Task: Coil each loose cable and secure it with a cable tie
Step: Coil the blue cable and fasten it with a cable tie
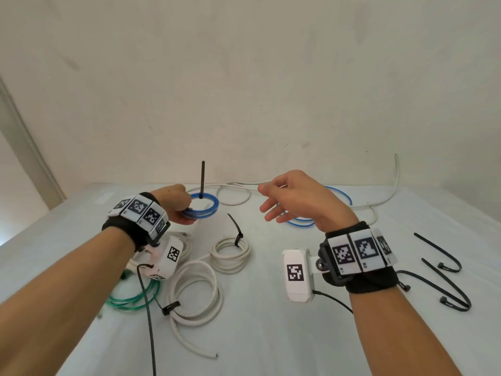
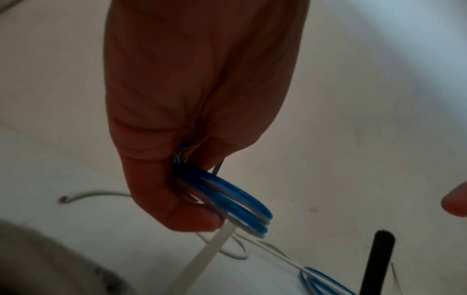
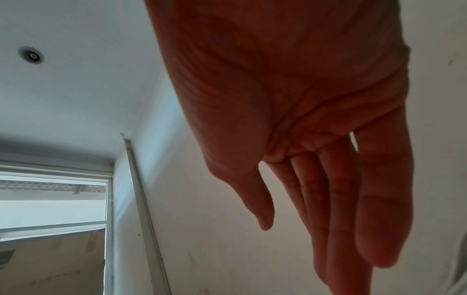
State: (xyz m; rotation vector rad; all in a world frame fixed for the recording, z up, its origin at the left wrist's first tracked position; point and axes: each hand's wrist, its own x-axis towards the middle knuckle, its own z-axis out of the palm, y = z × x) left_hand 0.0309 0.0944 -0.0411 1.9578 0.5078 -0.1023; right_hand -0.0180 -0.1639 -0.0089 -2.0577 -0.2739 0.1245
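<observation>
White tabletop [image 1: 271,308] under both hands: the left hand [image 1: 173,203] grips a small blue coil [image 1: 202,207] by its near-left rim, a black cable tie [image 1: 202,179] standing up from it. To the right, the right hand [image 1: 295,199] hangs empty with fingers spread, above the loose blue loops [image 1: 301,222].

The only readable marks are small printed codes on the right wrist band [image 1: 360,255]: "R1" stands below its nearest black-and-white square marker and "R2" below the next one. The left wrist band [image 1: 141,210] carries similar tiny characters under its markers, too small to read. The square patterns themselves hold no letters. Neither wrist view shows any writing.
</observation>
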